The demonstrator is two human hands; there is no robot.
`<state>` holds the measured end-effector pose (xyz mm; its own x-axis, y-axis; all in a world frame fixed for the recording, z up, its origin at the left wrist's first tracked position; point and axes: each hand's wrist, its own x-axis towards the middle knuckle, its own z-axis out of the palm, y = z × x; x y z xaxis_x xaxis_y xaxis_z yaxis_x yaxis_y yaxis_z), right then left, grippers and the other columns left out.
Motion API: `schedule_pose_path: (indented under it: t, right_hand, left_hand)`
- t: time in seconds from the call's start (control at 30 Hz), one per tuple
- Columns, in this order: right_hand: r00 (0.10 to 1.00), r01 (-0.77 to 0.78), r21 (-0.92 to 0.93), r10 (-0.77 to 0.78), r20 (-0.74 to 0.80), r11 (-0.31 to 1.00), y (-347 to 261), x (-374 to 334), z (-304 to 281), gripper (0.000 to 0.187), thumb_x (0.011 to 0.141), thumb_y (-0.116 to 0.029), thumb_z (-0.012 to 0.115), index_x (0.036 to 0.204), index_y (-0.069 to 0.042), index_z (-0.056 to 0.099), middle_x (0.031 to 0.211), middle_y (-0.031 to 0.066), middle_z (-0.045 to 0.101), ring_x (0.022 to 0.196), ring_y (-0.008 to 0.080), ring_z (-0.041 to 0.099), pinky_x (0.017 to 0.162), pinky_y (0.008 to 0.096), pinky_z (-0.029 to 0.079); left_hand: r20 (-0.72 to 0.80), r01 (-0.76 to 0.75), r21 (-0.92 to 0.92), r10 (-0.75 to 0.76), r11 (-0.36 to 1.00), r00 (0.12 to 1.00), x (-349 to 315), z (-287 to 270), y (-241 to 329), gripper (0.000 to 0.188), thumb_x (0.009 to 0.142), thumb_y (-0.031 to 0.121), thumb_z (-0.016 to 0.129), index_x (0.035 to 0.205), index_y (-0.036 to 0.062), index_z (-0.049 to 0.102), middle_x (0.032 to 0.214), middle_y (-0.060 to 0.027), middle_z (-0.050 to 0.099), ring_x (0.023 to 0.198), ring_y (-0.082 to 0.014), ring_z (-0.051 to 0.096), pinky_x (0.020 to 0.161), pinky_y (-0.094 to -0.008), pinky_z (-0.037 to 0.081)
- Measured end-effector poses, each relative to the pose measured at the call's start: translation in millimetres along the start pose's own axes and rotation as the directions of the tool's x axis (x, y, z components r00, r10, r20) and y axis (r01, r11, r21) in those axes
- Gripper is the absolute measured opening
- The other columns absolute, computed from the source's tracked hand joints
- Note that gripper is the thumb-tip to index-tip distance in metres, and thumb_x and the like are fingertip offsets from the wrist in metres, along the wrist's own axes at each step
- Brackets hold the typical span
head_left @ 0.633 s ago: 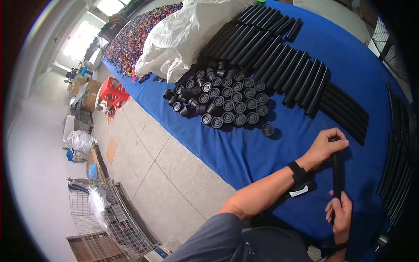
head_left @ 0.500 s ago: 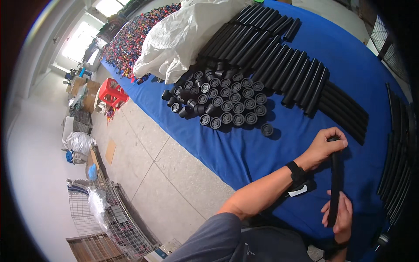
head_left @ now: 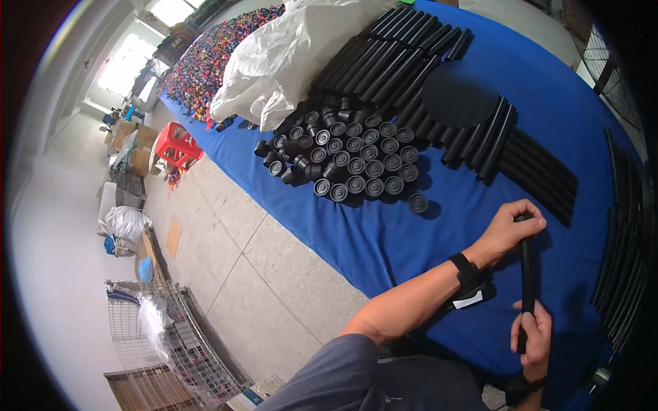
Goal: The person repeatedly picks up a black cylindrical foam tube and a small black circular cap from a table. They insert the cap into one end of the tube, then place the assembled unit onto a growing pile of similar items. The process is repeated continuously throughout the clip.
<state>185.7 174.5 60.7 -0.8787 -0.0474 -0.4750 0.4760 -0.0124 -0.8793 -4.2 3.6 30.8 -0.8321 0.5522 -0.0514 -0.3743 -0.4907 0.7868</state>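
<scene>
A black tube (head_left: 526, 264) stands out toward me above the blue cloth, held at both ends. At its far end my left hand (head_left: 515, 222) is closed, thumb and fingers gripping the tip. Lower down, my right hand (head_left: 533, 334) wraps the near end, its thumb lying across the front of the tube. Round black caps (head_left: 373, 168) with ringed faces are grouped to the left, and one single cap (head_left: 418, 203) lies apart from them, nearest my left hand. Beyond my hands, glossy black tubes (head_left: 493, 140) lie in rows, beside a batch of matt black tubes (head_left: 541, 175).
The blue cloth (head_left: 329, 233) covers the table. On it are a white sack (head_left: 274, 68), a heap of small multicoloured pieces (head_left: 199, 68) and more black tubes (head_left: 620, 240) at the right edge. A dark blurred disc hides some tubes. A red stool (head_left: 177, 147) and wire rack (head_left: 164, 342) stand left.
My right hand has closed round the tube's near end, its thumb now over the front; earlier its fingers were looser behind it. My left hand keeps its place. The dark disc has appeared.
</scene>
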Motion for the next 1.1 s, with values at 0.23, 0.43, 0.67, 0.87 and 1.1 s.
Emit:
schedule_pose_path:
  t: [0.23,0.43,0.67,0.87,1.1]
  right_hand:
    - [0.98,-0.153,0.544,0.056,0.191,0.825,-9,-9,2,0.04,0.103,-0.027,0.057,0.124,0.007,0.054,0.069,0.0108,0.06,0.042,0.0164,0.054,0.04,0.0255,0.044]
    - [0.994,0.084,-0.315,-0.102,-0.041,0.945,4,3,-1,0.044,0.104,-0.027,0.056,0.131,0.008,0.051,0.071,0.0109,0.06,0.042,0.0164,0.053,0.038,0.0266,0.044]
    - [0.984,-0.129,0.448,0.058,0.171,0.885,12,-1,2,0.046,0.105,-0.034,0.055,0.13,0.004,0.052,0.065,0.0056,0.052,0.04,0.014,0.049,0.037,0.0264,0.04]
    - [0.982,-0.136,0.466,0.057,0.181,0.874,9,3,5,0.048,0.103,-0.038,0.059,0.126,0.004,0.053,0.063,0.0032,0.047,0.04,0.0122,0.046,0.036,0.0255,0.036]
    - [0.983,-0.13,0.436,0.06,0.172,0.89,7,1,7,0.052,0.1,-0.04,0.064,0.125,0.005,0.054,0.063,0.0031,0.048,0.039,0.0119,0.045,0.036,0.0256,0.036]
  left_hand:
    - [0.008,-0.082,-0.094,0.083,0.992,0.997,1,-1,-8,0.019,0.093,0.024,0.074,0.096,0.0066,0.067,0.077,0.003,0.059,0.068,-0.0049,0.052,0.059,-0.0221,0.038]
    - [-0.093,0.016,0.058,-0.01,0.998,0.996,-1,-2,0,0.017,0.094,0.023,0.072,0.093,0.0065,0.067,0.077,0.001,0.059,0.072,-0.0063,0.053,0.063,-0.0229,0.039]
    - [-0.071,-0.121,-0.064,0.117,0.991,0.991,1,-1,-13,0.015,0.093,0.018,0.069,0.092,0.0031,0.067,0.077,0.0,0.06,0.071,-0.0076,0.054,0.064,-0.0245,0.041]
    - [-0.106,-0.141,-0.074,0.133,0.987,0.985,4,-2,-18,0.016,0.094,0.016,0.067,0.093,-0.0001,0.068,0.078,-0.0013,0.061,0.071,-0.0081,0.054,0.066,-0.0243,0.042]
    - [-0.11,-0.119,-0.096,0.108,0.988,0.988,1,-2,-19,0.015,0.094,0.014,0.066,0.093,-0.0005,0.068,0.078,-0.0011,0.06,0.07,-0.0081,0.053,0.065,-0.0245,0.042]
